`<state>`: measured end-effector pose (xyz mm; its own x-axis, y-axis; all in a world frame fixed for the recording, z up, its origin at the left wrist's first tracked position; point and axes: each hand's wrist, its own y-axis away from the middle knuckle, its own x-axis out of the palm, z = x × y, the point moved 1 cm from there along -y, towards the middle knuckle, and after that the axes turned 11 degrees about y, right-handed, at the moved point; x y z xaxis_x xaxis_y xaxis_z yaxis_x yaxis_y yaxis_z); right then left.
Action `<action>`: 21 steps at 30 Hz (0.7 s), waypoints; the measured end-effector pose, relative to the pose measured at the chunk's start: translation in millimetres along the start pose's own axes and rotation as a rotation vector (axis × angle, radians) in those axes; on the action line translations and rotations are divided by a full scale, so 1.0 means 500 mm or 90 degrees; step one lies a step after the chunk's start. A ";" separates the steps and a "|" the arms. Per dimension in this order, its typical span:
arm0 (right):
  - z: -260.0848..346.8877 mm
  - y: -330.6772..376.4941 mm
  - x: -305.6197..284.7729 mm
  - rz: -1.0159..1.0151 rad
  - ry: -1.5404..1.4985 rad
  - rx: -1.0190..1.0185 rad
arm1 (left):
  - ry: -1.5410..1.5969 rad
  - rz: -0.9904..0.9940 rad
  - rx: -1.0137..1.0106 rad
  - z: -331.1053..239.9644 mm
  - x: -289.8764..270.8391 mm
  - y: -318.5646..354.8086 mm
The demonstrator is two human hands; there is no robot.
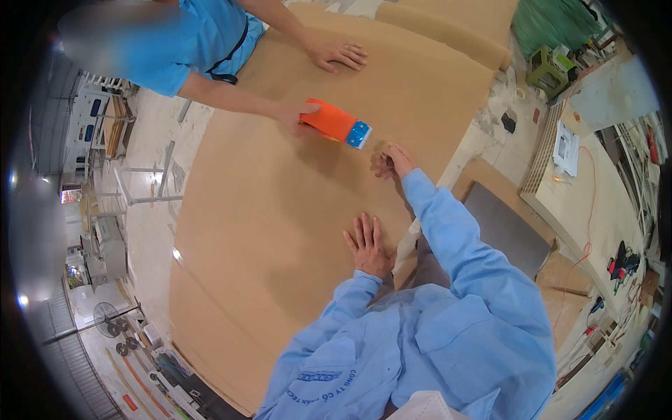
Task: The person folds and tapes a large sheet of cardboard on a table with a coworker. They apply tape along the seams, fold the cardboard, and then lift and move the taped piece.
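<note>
My left hand (369, 246) lies flat on a wide sheet of brown paper (238, 231), fingers spread and holding nothing. Farther off and to the right, my right hand (396, 161) is over the same sheet near its right edge. Its fingers are curled in; whatever they may hold is too small or hidden. Just left of it, a co-worker's hand (297, 117) grips an orange scraper-like tool (330, 122) with a blue head and a pale straight edge, pointing toward my right hand. The co-worker's other hand (337, 54) rests flat on the paper.
A thick roll of brown paper (448, 38) lies along the far end. To the right are a dark grey panel (507, 227), a pale bench (581, 189) with an orange cord, and a green crate (548, 71). A fan (106, 318) stands at lower left.
</note>
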<state>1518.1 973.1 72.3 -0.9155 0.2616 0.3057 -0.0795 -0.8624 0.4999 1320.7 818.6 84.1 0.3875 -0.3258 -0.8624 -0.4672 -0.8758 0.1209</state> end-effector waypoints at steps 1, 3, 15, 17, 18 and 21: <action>0.006 -0.012 0.006 0.000 0.023 -0.005 | -0.007 -0.004 0.005 -0.001 0.000 0.000; 0.012 -0.035 0.017 0.000 0.068 -0.014 | -0.008 -0.009 0.001 -0.001 0.001 -0.001; -0.064 -0.030 0.058 -0.108 0.172 -0.348 | -0.011 -0.022 -0.027 -0.007 0.019 -0.010; -0.072 -0.014 0.069 -0.113 0.150 -0.329 | -0.149 0.000 -0.004 -0.009 0.043 -0.041; -0.074 -0.006 0.075 -0.111 0.128 -0.335 | -0.232 0.000 0.015 -0.008 0.054 -0.059; -0.079 0.031 0.081 -0.159 0.190 -0.402 | -0.191 0.017 0.128 0.000 0.076 -0.104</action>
<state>1464.4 953.3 60.6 -0.9015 0.4314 -0.0337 -0.4288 -0.9012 -0.0633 1359.7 851.7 45.1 0.1373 -0.2025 -0.9696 -0.6321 -0.7716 0.0716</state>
